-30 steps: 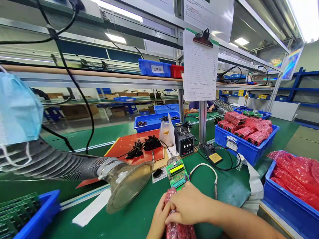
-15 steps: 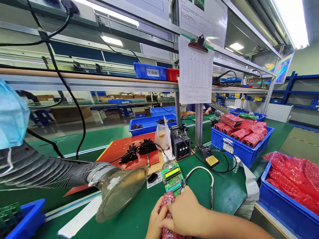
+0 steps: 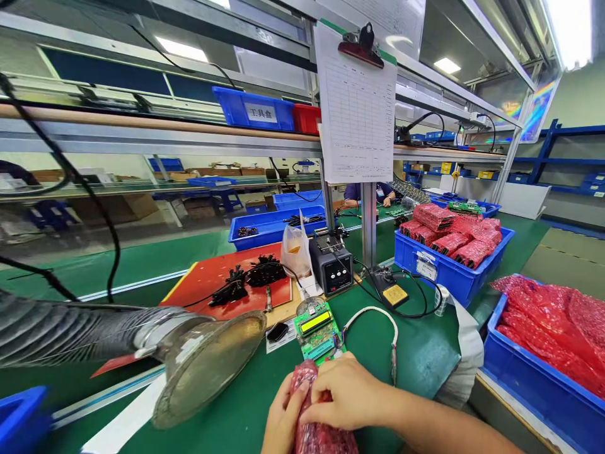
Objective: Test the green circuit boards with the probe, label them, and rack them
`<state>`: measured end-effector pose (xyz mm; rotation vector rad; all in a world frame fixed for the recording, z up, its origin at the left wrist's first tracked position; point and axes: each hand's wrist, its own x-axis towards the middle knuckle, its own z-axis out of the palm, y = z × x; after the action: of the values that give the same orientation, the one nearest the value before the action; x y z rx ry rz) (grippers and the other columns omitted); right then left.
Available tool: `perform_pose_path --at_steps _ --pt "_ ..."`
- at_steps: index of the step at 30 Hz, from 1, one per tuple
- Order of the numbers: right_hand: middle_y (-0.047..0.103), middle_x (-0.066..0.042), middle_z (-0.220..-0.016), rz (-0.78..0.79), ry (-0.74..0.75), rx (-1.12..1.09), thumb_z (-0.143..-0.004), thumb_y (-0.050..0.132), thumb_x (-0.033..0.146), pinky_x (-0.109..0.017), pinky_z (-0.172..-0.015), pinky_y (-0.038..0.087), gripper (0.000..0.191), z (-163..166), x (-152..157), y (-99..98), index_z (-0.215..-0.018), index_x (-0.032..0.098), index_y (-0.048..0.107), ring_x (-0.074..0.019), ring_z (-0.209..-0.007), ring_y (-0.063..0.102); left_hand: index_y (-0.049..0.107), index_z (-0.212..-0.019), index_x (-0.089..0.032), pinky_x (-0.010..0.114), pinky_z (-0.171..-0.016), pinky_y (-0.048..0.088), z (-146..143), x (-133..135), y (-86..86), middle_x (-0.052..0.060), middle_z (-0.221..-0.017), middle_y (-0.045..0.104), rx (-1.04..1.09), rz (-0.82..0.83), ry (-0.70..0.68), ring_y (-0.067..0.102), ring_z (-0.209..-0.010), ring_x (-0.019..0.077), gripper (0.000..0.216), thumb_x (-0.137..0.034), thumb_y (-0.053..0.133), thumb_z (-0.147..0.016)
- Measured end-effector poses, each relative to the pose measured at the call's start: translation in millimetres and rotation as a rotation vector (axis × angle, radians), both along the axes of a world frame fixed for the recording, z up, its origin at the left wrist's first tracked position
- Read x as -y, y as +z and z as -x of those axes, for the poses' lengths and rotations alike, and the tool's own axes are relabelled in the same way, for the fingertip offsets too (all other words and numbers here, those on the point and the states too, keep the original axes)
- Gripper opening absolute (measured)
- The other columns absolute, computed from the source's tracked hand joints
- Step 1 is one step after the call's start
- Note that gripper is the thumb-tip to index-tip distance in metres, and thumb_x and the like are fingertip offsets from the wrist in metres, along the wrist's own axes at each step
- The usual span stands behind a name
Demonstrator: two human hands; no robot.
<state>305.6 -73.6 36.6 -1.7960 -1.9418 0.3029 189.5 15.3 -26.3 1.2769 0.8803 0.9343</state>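
Note:
A red bubble-wrap bundle [image 3: 314, 435] lies at the bottom middle, and what it wraps is hidden. My left hand [image 3: 282, 407] is closed round its left side, thumb along the top. From the right, my right hand [image 3: 347, 391] grips the same bundle with bent fingers. Just beyond my hands sits a green circuit board [image 3: 312, 331] with a lit yellow display and a light-blue socket. A white cable [image 3: 378, 310] curves away from the board's right side.
A fume hose with a wide hood [image 3: 212, 366] stands left. Behind are a black soldering station [image 3: 332, 265] and a sponge stand [image 3: 394, 295]. Blue bins hold wrapped red packs [image 3: 472, 243] and red bubble wrap [image 3: 558, 334] at right. A co-worker's hand [image 3: 388, 200] shows at the back.
The camera view has shifted, so the bench scene sits further left and slightly higher. Both hands stay on the red bundle; my right fingers are bent closer over it.

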Motion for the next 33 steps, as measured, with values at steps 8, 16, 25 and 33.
perform_pose_path --at_steps 8,16,25,33 --pt "0.071 -0.008 -0.085 0.079 0.008 0.232 -0.089 0.053 0.034 -0.033 -0.073 0.042 0.025 10 -3 24.5 -0.081 0.017 0.07 -0.0218 -0.084 0.063 0.066 -0.088 -0.017 0.032 -0.07 0.055 7 4 0.9 0.003 -0.083 0.072 0.002 0.082 0.001 0.067 -0.082 0.0272 0.053 -0.05 0.078 -0.048" --pt "0.064 -0.013 -0.095 -0.062 -0.255 0.142 -0.082 0.043 0.068 -0.047 -0.09 0.038 0.059 36 5 7.9 -0.093 0.018 0.072 -0.0291 -0.1 0.051 0.063 -0.063 -0.021 0.031 -0.066 0.052 -4 -11 -6.9 0.001 -0.071 0.069 -0.016 0.07 0.122 0.063 -0.073 0.0252 0.041 -0.047 0.077 -0.034" --pt "0.056 0.001 -0.074 -0.13 -0.246 -0.277 -0.073 0.072 0.032 -0.032 -0.081 0.035 0.041 27 0 -24.1 -0.047 0.016 0.045 -0.0168 -0.086 0.048 0.063 -0.074 -0.016 0.029 -0.066 0.05 -5 6 -8.0 -0.001 -0.07 0.064 0.049 -0.039 0.022 0.059 -0.067 0.018 0.042 -0.053 0.075 -0.058" --pt "0.043 0.003 -0.061 -0.257 -0.021 -1.198 -0.068 0.068 0.017 -0.029 -0.071 0.032 0.041 14 2 -38.8 -0.044 0.02 0.034 -0.0145 -0.067 0.041 0.059 -0.107 -0.014 0.038 -0.077 0.053 -2 9 -35.0 0.006 -0.106 0.062 0.058 -0.063 -0.031 0.062 -0.09 0.0198 0.026 -0.033 0.057 -0.09"
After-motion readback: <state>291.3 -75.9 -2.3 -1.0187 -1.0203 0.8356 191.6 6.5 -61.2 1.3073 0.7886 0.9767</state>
